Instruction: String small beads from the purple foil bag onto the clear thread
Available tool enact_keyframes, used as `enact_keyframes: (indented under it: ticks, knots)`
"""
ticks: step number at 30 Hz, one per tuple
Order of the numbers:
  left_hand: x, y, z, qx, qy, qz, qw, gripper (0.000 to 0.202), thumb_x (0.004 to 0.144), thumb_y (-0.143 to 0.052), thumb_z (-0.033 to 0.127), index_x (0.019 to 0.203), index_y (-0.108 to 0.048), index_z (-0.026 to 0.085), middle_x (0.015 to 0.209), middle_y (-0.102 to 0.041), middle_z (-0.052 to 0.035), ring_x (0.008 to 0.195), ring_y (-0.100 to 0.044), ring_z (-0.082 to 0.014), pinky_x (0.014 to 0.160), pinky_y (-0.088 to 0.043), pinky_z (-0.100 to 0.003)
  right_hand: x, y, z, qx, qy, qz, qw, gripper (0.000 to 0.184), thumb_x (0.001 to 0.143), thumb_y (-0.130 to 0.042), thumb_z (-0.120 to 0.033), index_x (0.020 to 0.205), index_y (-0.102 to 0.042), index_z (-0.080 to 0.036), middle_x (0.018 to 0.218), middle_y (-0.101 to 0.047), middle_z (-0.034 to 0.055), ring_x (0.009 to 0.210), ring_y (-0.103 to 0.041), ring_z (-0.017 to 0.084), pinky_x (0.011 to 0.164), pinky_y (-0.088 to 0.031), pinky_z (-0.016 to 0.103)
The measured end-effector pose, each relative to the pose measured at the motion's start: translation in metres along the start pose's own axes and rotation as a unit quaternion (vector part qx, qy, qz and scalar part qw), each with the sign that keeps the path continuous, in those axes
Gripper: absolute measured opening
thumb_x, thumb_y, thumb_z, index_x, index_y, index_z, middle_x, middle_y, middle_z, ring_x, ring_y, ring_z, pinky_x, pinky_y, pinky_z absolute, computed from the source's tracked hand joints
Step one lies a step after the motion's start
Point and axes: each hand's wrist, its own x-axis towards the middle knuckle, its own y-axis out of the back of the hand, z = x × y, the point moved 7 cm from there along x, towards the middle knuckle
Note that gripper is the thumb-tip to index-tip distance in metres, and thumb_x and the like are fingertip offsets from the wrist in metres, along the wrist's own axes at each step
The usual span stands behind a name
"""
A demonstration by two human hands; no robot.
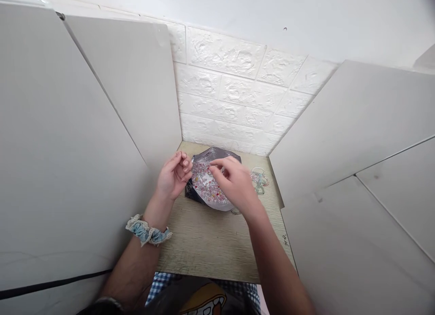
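Observation:
A white plate (217, 205) heaped with small pink, white and red beads (204, 182) sits on a dark pouch (212, 155) at the far end of a small wooden table (207, 242). My left hand (174, 175) hovers at the plate's left edge with its fingers curled inward, pinched together on something too small to make out. My right hand (234, 181) is over the beads, thumb and forefinger pinched at the pile. A blue scrunchie with lace (147, 231) circles my left wrist.
A finished string of pastel beads (260, 178) lies on the table right of the plate. White panels (81, 138) wall in both sides, and a white brick-pattern wall (238, 97) closes the back.

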Motion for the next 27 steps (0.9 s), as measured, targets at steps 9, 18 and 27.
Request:
enact_keyframes:
  ticks: [9, 18, 27]
  knots:
    - [0.003, 0.004, -0.006, 0.056, 0.003, 0.028, 0.998, 0.008, 0.071, -0.053, 0.019, 0.066, -0.051, 0.013, 0.053, -0.04, 0.0042, 0.044, -0.039, -0.0036, 0.034, -0.027, -0.013, 0.023, -0.095, 0.06, -0.199, -0.04, -0.209, 0.957, 0.027, 0.082, -0.035, -0.019, 0.084, -0.062, -0.018, 0.09, -0.057, 0.0076, 0.081, -0.052, 0.015, 0.069, -0.037, 0.024]
    - [0.003, 0.009, -0.017, 0.046, 0.063, 0.052, 0.996, 0.008, 0.068, -0.053, 0.018, 0.066, -0.049, 0.013, 0.051, -0.037, 0.0059, 0.039, -0.035, -0.0017, 0.03, -0.021, -0.011, 0.022, -0.103, 0.061, -0.247, -0.038, -0.205, 0.946, 0.027, 0.084, -0.034, -0.021, 0.084, -0.06, -0.016, 0.088, -0.057, 0.009, 0.078, -0.054, 0.017, 0.065, -0.038, 0.026]
    - [0.008, 0.019, -0.022, 0.101, 0.073, 0.071, 0.99, 0.01, 0.068, -0.053, 0.022, 0.068, -0.048, 0.013, 0.05, -0.034, 0.0076, 0.033, -0.027, 0.0004, 0.028, -0.016, -0.011, 0.02, -0.088, 0.052, -0.126, -0.022, -0.108, 0.986, 0.023, 0.084, -0.034, -0.023, 0.082, -0.055, -0.015, 0.087, -0.055, 0.0077, 0.079, -0.051, 0.015, 0.069, -0.039, 0.026]
